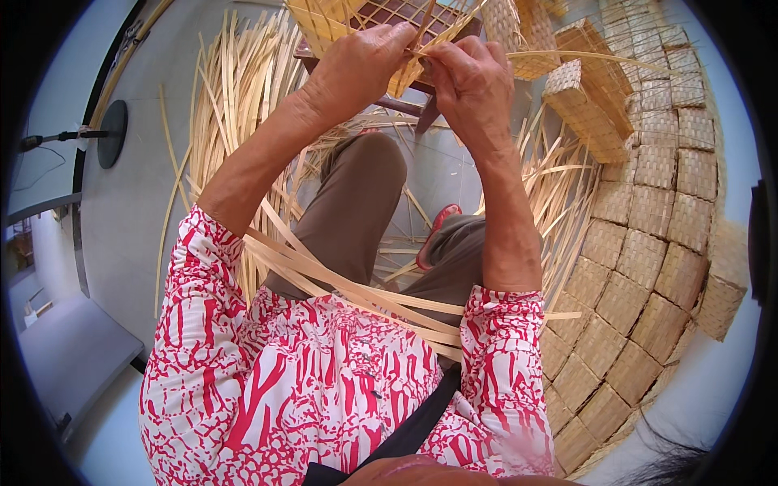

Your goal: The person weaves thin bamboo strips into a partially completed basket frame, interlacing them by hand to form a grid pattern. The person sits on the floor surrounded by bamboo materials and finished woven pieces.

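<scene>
Both my arms reach forward to a partly woven piece of bamboo strips on a dark reddish wooden stool. My left hand is closed at the weave's near corner, its fingertips pinching thin strips. Close beside it, my right hand pinches a narrow bamboo strip, whose long end sticks out to the right past the knuckles. The two sets of fingertips nearly meet. Loose strip ends stand up around them, and the hands hide part of the weave. Several more bamboo strips lie across my lap.
A large heap of loose bamboo strips covers the floor at left, with more strips at right. Finished woven boxes stand at the upper right, beside rows of packed woven blocks. A round black stand base is far left.
</scene>
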Demonstrator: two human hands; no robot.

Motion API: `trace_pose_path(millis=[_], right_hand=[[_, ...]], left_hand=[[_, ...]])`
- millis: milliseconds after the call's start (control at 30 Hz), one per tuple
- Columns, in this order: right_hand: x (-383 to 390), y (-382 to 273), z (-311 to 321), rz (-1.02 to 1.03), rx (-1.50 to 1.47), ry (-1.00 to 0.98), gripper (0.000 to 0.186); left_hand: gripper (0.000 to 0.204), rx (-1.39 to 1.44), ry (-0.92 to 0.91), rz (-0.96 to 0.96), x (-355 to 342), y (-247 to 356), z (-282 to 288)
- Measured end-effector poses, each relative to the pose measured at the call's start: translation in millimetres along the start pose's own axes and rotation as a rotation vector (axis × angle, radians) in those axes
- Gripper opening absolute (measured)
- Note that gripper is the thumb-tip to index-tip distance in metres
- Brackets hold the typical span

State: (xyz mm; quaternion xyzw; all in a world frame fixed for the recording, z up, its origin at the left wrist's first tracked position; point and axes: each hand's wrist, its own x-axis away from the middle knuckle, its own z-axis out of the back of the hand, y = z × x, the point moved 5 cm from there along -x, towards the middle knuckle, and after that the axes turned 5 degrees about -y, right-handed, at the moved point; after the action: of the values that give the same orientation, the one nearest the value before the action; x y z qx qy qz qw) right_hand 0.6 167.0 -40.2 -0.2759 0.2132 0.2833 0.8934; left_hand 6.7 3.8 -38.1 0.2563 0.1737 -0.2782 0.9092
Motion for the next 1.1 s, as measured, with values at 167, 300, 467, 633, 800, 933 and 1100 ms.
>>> trace_pose_path(millis=[167, 300, 467, 633, 800, 933, 1100], right_hand=[[2, 0, 3, 0.029, 0.03, 0.018, 0.006], [1, 2, 0, 0.03, 0.036, 0.034, 0.009], [6, 4, -5, -0.04, -0.062, -0.039, 0.021], [9, -1, -10, -0.043, 0.055, -0.145, 0.032], [-4, -12, -3, 0.137, -0.026, -0.221, 0.038], [-5, -11, -11, 0.085, -0.012, -0.282, 0.035], [-9, -13, -16, 0.086, 0.016, -0.16, 0.038]], left_hand=[[0.014, -0.009, -0.059, 0.049, 0, -1, -2], [0.012, -0.091, -0.032, -0.007, 0, 4, 5], [0.009, -0.025, -0.011, -0.073, 14, 3, 10], [0.008, 0.16, -0.118, -0.091, 34, -2, 15], [0.011, 0.139, -0.177, -0.205, 39, 3, 25], [0.014, 0.101, -0.258, -0.206, 38, 0, 30], [0.017, 0.281, -0.122, -0.028, 38, -2, 34]])
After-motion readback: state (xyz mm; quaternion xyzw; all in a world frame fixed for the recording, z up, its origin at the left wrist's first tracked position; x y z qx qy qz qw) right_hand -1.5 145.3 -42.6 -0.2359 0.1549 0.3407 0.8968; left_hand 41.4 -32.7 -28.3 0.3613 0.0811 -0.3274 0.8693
